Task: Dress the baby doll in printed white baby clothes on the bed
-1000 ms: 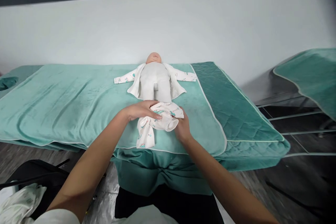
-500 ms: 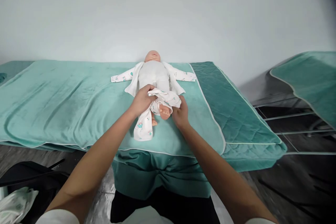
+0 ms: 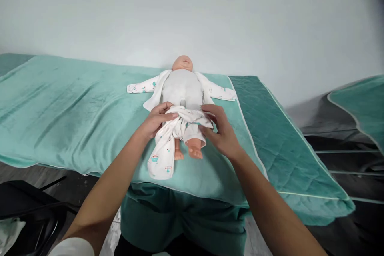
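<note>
A baby doll (image 3: pixel 183 88) lies on its back with its head at the wall side. It has on a white body layer and a printed white jacket (image 3: pixel 157 92), spread open with both sleeves out. Bunched around its legs are printed baby trousers (image 3: pixel 192 117). One trouser leg (image 3: pixel 160 164) hangs loose and flat in front; out of the other cuff comes a foot (image 3: pixel 195 150). My left hand (image 3: pixel 154 122) grips the bunched trousers at one side, thumb on top. Across from it, my right hand (image 3: pixel 222 132) pinches the cloth between thumb and fingers.
A light green blanket (image 3: pixel 75 108) covers the table beneath the doll, with a darker quilted cover (image 3: pixel 282 140) at right. The white wall (image 3: pixel 192 16) stands right behind. A black chair (image 3: pixel 30 208) is at lower left, and another green-covered surface (image 3: pixel 364 104) at right.
The trouser cloth has moved up the doll's leg, and the foot now sticks farther out of the cuff. Both hands shifted up the legs, the right one higher on the trousers. The view tilted down.
</note>
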The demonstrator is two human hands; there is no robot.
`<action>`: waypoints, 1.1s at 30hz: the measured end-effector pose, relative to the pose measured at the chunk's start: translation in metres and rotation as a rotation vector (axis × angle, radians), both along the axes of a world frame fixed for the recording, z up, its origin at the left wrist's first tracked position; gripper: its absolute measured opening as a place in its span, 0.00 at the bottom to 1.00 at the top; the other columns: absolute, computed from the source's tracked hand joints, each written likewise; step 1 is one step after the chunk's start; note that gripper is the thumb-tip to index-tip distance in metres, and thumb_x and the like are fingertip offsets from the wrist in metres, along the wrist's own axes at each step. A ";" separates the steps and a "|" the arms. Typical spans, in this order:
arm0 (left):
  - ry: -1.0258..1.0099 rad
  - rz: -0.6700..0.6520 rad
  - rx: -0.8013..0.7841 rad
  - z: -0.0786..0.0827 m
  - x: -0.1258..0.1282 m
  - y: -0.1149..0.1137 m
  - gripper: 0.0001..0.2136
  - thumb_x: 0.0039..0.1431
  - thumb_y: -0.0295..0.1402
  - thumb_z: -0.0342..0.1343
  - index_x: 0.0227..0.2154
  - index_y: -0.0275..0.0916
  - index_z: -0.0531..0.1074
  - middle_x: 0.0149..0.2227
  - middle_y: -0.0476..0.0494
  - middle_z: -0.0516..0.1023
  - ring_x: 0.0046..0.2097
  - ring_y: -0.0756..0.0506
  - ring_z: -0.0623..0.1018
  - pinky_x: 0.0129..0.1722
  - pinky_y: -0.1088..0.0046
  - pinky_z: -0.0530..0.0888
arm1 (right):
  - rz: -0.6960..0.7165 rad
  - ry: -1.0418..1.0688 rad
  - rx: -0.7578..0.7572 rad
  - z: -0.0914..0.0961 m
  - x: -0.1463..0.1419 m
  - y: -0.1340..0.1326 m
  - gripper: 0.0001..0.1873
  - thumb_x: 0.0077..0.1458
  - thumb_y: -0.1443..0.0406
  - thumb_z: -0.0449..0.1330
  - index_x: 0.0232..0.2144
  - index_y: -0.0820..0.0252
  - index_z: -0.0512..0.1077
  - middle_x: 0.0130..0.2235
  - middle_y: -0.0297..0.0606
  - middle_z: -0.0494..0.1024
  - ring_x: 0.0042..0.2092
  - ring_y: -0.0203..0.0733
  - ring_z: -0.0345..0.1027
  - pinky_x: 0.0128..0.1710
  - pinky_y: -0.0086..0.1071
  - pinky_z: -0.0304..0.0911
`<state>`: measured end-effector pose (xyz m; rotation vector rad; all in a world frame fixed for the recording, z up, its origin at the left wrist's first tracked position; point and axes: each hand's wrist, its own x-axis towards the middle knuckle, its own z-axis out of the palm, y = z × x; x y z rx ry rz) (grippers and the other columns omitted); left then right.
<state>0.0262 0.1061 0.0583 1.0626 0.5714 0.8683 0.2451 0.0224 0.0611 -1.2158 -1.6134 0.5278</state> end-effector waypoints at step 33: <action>0.003 0.091 0.053 -0.010 0.014 0.003 0.19 0.51 0.49 0.66 0.34 0.37 0.72 0.30 0.50 0.73 0.29 0.52 0.70 0.29 0.77 0.67 | 0.411 0.358 -0.617 0.007 -0.016 0.067 0.16 0.49 0.54 0.67 0.35 0.60 0.76 0.32 0.35 0.78 0.32 0.40 0.69 0.30 0.31 0.65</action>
